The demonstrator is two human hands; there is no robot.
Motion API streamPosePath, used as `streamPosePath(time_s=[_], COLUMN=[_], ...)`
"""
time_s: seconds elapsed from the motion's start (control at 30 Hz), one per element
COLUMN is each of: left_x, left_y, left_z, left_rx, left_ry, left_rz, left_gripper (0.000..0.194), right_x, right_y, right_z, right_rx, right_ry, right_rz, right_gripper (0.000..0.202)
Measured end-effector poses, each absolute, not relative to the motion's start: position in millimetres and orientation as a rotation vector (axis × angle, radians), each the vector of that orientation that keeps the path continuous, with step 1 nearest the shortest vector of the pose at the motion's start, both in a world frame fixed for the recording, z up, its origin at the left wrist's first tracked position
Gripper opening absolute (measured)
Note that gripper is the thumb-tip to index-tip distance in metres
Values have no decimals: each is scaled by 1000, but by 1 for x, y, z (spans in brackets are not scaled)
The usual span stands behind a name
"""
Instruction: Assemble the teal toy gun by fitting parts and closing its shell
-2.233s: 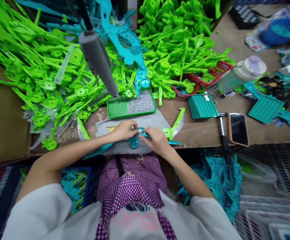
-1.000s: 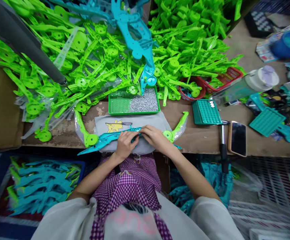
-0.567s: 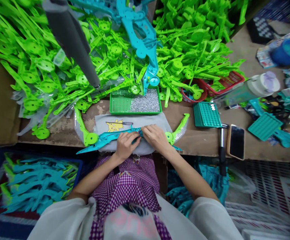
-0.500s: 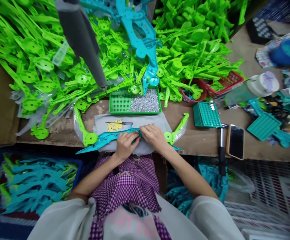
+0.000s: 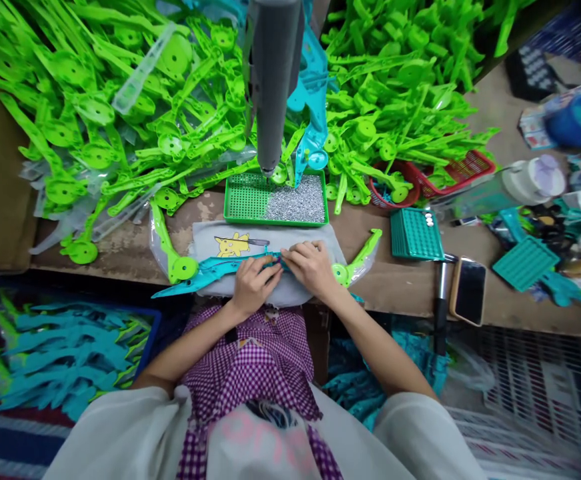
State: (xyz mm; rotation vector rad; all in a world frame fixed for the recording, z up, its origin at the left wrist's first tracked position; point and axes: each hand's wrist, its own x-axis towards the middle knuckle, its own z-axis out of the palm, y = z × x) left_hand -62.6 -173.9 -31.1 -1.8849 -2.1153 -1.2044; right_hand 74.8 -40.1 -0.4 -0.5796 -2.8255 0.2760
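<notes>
A long teal plastic part (image 5: 205, 275) lies across a grey cloth (image 5: 205, 241) with a yellow cartoon print at the table's near edge. My left hand (image 5: 253, 285) presses down on the part's middle. My right hand (image 5: 311, 267) pinches the same part just to the right, fingertips meeting the left hand's. Two green plastic arms flank the cloth, one on the left (image 5: 174, 257) and one on the right (image 5: 359, 256). A hanging grey power screwdriver (image 5: 271, 80) points down at a green tray (image 5: 244, 205) half covered with small silver screws (image 5: 297, 203).
Heaps of green plastic parts (image 5: 120, 120) fill the back of the table, with a teal assembly (image 5: 315, 100) among them. To the right lie red baskets (image 5: 460, 167), teal grid trays (image 5: 415, 233), a phone (image 5: 467, 291) and a hammer (image 5: 439, 300). A bin of teal parts (image 5: 65, 353) sits at the lower left.
The hanging screwdriver has swung from the upper left to the middle, above the screw tray. My left hand slid onto the teal part's middle; both hands stay on it.
</notes>
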Motion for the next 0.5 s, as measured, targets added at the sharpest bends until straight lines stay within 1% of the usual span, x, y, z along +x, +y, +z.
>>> streamPosePath(time_s=[0.1,0.2,0.33,0.5], left_x=[-62,-63,-63,-63], left_y=[-173,-173,-173,-173], left_z=[-29,-27,-26,-27], left_rx=[-1856,-1901,-1944,-1936], left_ry=[-2073,-2140,-2154,-2114], left_rz=[-1200,-1139,-1106,-1115], left_gripper=[17,17,18,18], right_x=[72,72,74,70], right_y=[-41,-38,-24,-10], right_z=[-9,-8,-2,3], right_rx=[-666,-687,-560,-412], right_ry=[-2767,-2800,-2896,-2938], right_rz=[395,457,568,806], right_gripper=[25,25,27,24])
